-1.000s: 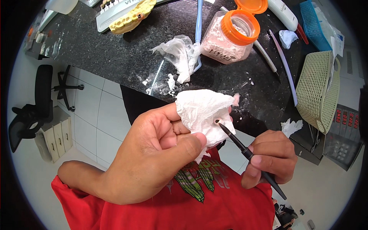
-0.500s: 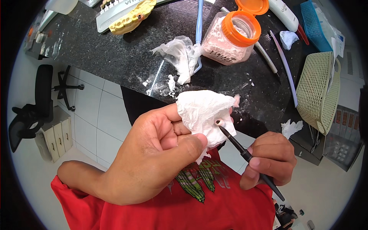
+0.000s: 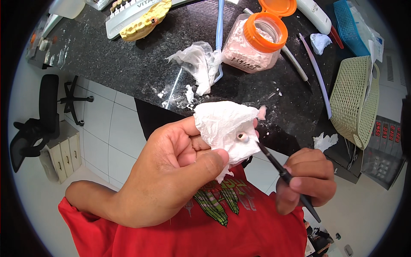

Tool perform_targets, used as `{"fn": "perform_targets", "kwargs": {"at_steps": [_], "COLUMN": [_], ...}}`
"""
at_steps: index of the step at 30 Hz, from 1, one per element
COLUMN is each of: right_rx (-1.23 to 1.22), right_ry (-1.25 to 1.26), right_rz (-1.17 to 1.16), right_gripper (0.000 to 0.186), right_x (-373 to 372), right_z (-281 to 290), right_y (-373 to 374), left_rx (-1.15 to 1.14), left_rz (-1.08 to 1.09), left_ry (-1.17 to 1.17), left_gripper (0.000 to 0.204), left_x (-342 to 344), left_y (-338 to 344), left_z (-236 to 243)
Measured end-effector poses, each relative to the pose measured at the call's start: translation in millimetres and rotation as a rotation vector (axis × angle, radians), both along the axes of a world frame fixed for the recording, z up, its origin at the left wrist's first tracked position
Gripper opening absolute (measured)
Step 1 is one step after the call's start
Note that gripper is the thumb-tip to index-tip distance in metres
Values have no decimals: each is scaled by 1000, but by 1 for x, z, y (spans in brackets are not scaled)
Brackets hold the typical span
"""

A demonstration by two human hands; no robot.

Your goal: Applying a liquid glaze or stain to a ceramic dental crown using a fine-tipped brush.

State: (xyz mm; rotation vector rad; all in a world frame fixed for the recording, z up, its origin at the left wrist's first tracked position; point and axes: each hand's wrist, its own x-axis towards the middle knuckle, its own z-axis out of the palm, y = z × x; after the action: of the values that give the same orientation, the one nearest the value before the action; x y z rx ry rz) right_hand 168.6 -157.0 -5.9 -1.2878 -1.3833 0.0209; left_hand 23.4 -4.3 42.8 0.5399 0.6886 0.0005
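My left hand (image 3: 169,177) pinches a crumpled white tissue (image 3: 220,122) between thumb and fingers, holding it just off the table's near edge. A small tooth-coloured dental crown (image 3: 244,138), with a dark opening, rests on the tissue's right part. In my right hand (image 3: 310,180) is a slim black brush (image 3: 282,172), gripped like a pen and slanting up to the left. Its pale tip meets or hovers over the tissue just right of the crown, apart from it; contact cannot be made out.
On the dark speckled table (image 3: 120,64) stands an open orange-lidded jar (image 3: 246,55) of pinkish powder. Around it lie another crumpled tissue (image 3: 201,64), a blue handled tool (image 3: 220,25), a purple stick (image 3: 316,73) and a yellow dental model (image 3: 143,25). A woven basket (image 3: 353,98) is at right.
The brush tip has left the crown and shifted right and slightly down onto or over the tissue. My right hand moved slightly right; the left still holds the tissue.
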Motion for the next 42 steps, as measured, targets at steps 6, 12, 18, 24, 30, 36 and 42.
{"fn": "perform_targets", "kwargs": {"at_steps": [6,12,18,24,30,36,42], "right_rx": [34,-45,-203,-239,-218,-52,-152], "right_ry": [54,295,398,376,374,331,333], "right_rz": [0,-159,-163,-188,-203,-130,138], "right_gripper": [21,13,10,10,9,12,24], "right_x": [1,6,6,7,6,7,15], "right_z": [-4,-2,0,0,-1,-5,8], "right_y": [-3,-8,-11,-11,-10,-8,-5], "left_rx": [5,5,20,12,18,37,21], "left_rz": [-22,11,20,12,6,-8,-32], "left_ry": [14,-30,-17,-39,-25,-26,2], "left_gripper": [52,54,57,57,57,56,55], "left_x": [0,2,1,2,3,-1,-5], "left_y": [1,-3,-2,0,0,0,2], "left_z": [-4,-8,-11,-12,-12,-16,-18]}}
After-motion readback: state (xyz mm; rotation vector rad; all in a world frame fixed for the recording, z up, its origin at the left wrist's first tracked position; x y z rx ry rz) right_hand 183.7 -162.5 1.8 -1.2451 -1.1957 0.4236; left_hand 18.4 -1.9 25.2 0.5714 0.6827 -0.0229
